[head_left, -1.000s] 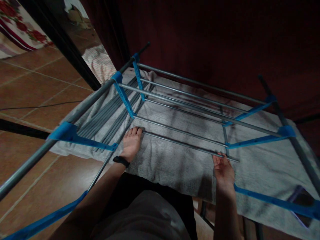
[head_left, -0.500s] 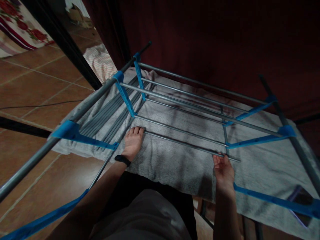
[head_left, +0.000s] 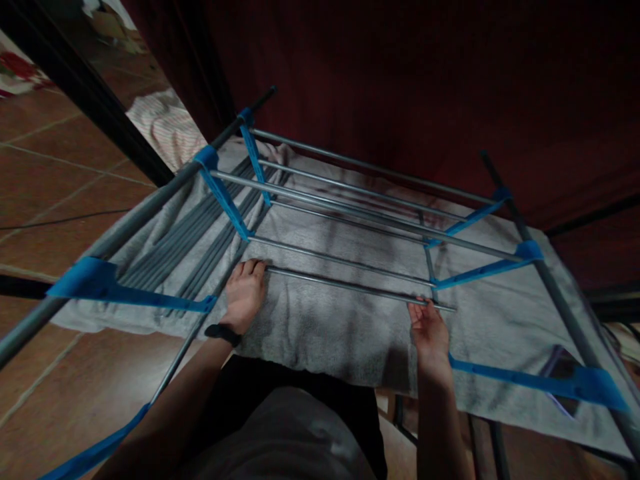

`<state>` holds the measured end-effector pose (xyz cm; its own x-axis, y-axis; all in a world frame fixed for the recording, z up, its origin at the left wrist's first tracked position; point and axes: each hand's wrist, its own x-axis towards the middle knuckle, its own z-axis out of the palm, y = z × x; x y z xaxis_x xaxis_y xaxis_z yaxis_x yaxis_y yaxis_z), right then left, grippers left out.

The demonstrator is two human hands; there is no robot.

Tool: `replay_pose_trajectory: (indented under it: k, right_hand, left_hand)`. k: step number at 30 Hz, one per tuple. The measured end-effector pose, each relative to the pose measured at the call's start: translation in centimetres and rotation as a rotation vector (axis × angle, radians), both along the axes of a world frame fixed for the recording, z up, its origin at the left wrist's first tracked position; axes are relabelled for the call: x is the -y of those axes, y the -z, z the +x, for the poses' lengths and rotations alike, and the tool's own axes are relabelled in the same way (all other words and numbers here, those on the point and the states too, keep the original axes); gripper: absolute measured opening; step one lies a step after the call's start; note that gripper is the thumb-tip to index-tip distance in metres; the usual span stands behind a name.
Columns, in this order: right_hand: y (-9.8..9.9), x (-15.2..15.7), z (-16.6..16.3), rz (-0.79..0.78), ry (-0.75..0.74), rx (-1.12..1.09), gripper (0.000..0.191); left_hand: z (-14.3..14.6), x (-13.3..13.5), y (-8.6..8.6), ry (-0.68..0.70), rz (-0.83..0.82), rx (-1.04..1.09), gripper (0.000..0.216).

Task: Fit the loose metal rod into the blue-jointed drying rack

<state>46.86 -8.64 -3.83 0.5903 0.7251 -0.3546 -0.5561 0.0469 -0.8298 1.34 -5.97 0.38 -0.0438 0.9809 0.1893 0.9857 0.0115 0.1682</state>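
Note:
A thin grey metal tube (head_left: 340,284) runs crosswise in front of me, low over the grey blanket. My left hand (head_left: 245,293), with a black band at the wrist, is closed around its left end. Close to its right end, my right hand (head_left: 429,327) grips the same tube with the fingertips, and a short piece sticks out beyond. Around them stands a partly built rack of grey tubes and blue plastic brackets. A left bracket (head_left: 145,297) and a right bracket (head_left: 530,381) lie nearest my hands. Crossbars (head_left: 345,260) join the far brackets.
Several loose grey tubes (head_left: 185,247) lie at the left on the blanket (head_left: 320,333). A phone (head_left: 565,380) rests at the right under a bracket. Black posts (head_left: 95,100) and a dark red curtain (head_left: 400,80) stand behind. Tiled floor (head_left: 45,160) shows at left.
The view has shifted, so the rack appears farther left. Both hands keep hold of the tube, and its place relative to the rack looks nearly the same.

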Motion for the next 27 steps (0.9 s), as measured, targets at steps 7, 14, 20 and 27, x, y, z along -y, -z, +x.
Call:
replay_pose_trajectory:
  k: [7,14,20,27]
  right_hand:
    - [-2.6,-1.4,-1.0,0.043,-0.026,-0.038,0.009]
    - [-4.2,-3.7,-2.1,0.056,-0.028,-0.043,0.008]
    - [-4.7,-4.6,-2.9,0.067,-0.078,-0.003,0.009]
    - [-5.4,-5.1,-3.7,0.091,-0.097,-0.008,0.012]
  left_hand:
    - [-0.6,-0.1,-0.2,-0.016,0.017,-0.015,0.040]
    - [-1.2,-0.2,-1.2,-0.102,0.017,0.034,0.042]
    - [-2.1,-0.4,-0.4,-0.115,0.114,0.065,0.041]
    - [-3.0,-0.4,-0.1,-0.137,0.130,0.106,0.040]
